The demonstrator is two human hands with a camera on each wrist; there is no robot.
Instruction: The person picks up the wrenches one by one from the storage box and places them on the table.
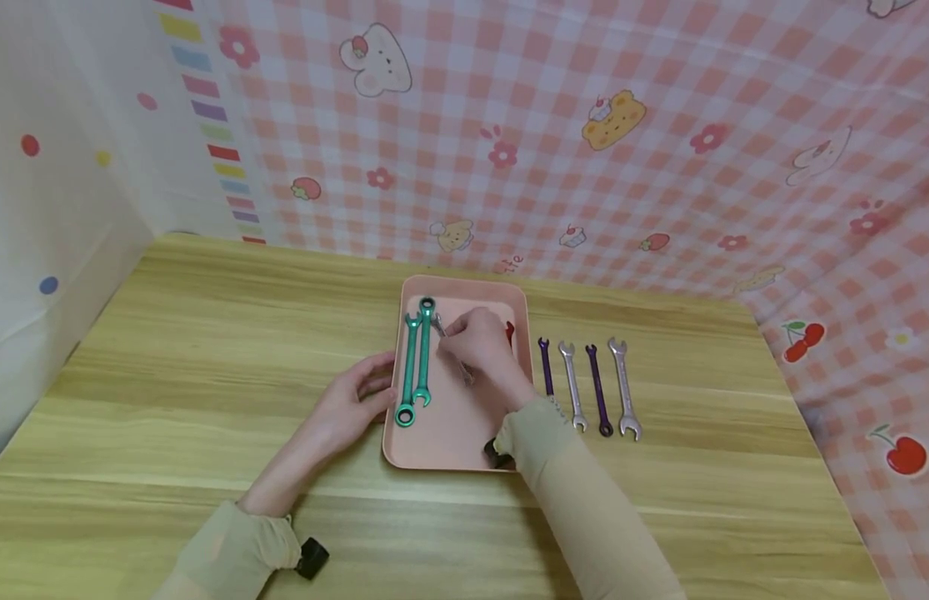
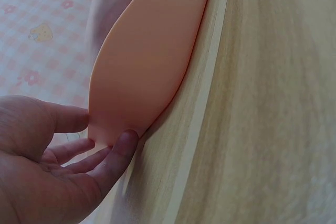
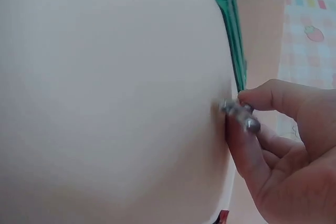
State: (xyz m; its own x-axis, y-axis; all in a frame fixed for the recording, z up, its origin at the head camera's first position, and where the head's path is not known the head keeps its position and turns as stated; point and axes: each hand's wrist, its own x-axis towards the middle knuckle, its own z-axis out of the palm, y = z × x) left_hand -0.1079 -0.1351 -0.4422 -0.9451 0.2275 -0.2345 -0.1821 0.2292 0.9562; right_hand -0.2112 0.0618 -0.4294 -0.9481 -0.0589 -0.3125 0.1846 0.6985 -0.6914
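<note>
Over the tray, here's the right hand, and its thumb and fingers are pinched tight on the silver held wrench! That wrench sits above the tray's floor, slanting, far tip to the left and near tip to the right; whether metal touches the tray, I can't tell.

Just outside the tray's left wall, it's the left hand, thumb and fingers apart, fingertips touching that wall.

Inside the tray, down the left side, two green wrenches lie lengthwise and close together: the outer green wrench has its ring at the near end, the inner green wrench has its ring at the far end. And at the tray's right side, look, one end of a red wrench peeps out, the rest hidden by the right hand.

Right of the tray, on the table, four more lie side by side: first purple wrench, its near end hidden by the right sleeve, then first silver wrench, second purple wrench, and farthest from the tray, second silver wrench. Behind the tray hangs checked pink cloth; nearer than the tray, on the left, comes the beige left sleeve.
</note>
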